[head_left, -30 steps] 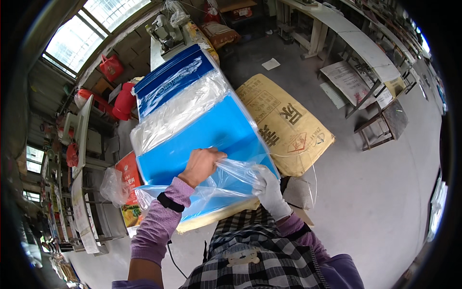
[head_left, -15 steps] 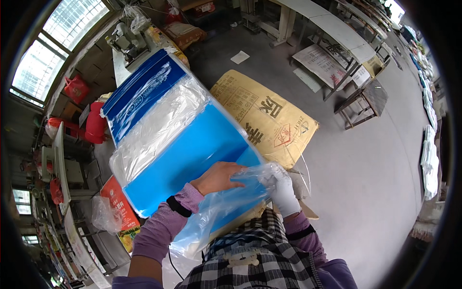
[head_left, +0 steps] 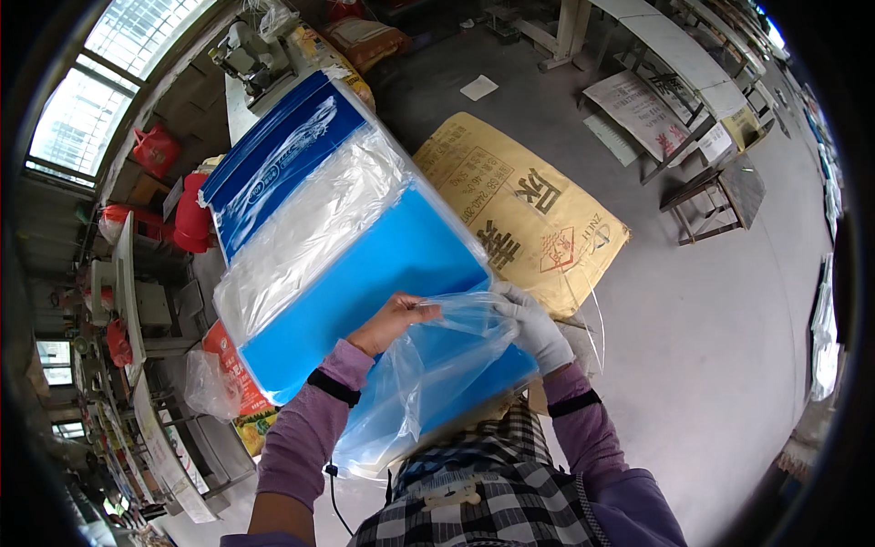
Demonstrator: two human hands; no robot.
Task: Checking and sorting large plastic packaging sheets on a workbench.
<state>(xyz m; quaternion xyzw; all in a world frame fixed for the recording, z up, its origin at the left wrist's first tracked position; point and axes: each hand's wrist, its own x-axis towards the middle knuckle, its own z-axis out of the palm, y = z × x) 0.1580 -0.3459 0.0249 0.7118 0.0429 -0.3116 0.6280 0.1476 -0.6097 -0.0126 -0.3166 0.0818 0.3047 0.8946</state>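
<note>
A clear plastic bag (head_left: 415,383) hangs between my hands over the near end of a stack of blue plastic sacks (head_left: 319,314). My bare left hand (head_left: 394,321) pinches one side of the bag's upper edge between thumb and fingers. On the other side, my right hand (head_left: 533,326), in a white glove, is closed on the same edge. Blue sacks show through the film. Farther up the stack lies a crumpled band of clear plastic film (head_left: 314,214), and beyond it a dark blue printed section (head_left: 278,155).
A yellow printed sack (head_left: 519,214) lies right of the stack. A sewing machine (head_left: 251,59) stands on a table at the far left. A wooden stool (head_left: 715,201) and long white tables (head_left: 674,46) are at the right. A clear bag (head_left: 211,385) hangs near a red sack.
My left hand has gone from lying flat over the blue sacks to pinching the bag's edge. The bag is now spread wider between both hands, and the view has shifted slightly.
</note>
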